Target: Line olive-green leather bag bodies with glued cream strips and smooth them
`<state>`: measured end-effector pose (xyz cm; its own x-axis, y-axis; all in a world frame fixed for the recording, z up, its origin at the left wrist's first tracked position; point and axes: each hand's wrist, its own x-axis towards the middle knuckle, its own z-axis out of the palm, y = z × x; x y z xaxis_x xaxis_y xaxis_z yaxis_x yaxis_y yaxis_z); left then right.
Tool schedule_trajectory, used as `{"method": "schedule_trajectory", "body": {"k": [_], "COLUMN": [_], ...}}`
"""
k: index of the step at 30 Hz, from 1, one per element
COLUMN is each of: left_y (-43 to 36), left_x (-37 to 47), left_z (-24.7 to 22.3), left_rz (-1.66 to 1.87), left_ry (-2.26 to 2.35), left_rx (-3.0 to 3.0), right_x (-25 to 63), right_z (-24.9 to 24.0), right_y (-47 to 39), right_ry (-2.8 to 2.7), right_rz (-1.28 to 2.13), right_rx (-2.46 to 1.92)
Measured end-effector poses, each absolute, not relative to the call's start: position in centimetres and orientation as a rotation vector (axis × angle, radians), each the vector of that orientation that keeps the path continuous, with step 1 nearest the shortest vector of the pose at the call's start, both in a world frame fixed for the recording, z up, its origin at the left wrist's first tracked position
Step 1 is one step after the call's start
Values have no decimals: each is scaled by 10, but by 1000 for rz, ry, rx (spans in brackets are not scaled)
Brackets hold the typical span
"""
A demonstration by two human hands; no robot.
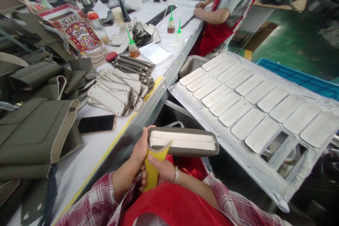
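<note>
In front of my lap is a flat, dark olive leather-like piece [185,151] with rounded ends, wrapped around white layers [182,140] that show along its side. My left hand [140,150] is closed on its left end, thumb up at the corner. A bent yellow strip [153,171], its curved top edge against the white layers, is pinched in my right hand [165,170], thumb on its face. Some left fingers curl beside the strip's lower part; whether they grip it too I cannot tell.
On the left bench lie a phone [97,124], stacked pale tabs [108,97], olive leather pieces [31,127] and a green-tipped bottle [134,50]. To the right, a white board [182,93] carries rows of pale rounded panels [222,95]. A co-worker's arms [213,14] rest at the far bench.
</note>
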<state>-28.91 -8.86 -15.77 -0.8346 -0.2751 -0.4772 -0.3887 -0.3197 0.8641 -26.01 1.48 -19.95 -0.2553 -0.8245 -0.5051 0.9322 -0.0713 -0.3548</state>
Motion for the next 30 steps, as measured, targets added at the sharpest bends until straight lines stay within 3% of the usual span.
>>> {"method": "schedule_trajectory", "body": {"k": [6,24,27,30], "left_y": [-83,-81,-89,-91], "left_x": [-288,-310,-308,-311], "left_z": [-150,-158,-154,-145], "left_rz": [2334,1884,1598,1050], "left_ry": [1818,2336,2494,2926], "left_rx": [-890,-944,-854,-533], "right_x": [-270,-296,-294,-290], "right_z": [-175,-196,-193,-190], "right_y": [30,39,40,41], "right_ry": [544,621,678,751], "right_rz": [-1575,-1596,-1610,-1641], "right_rx": [203,109,68,58]}}
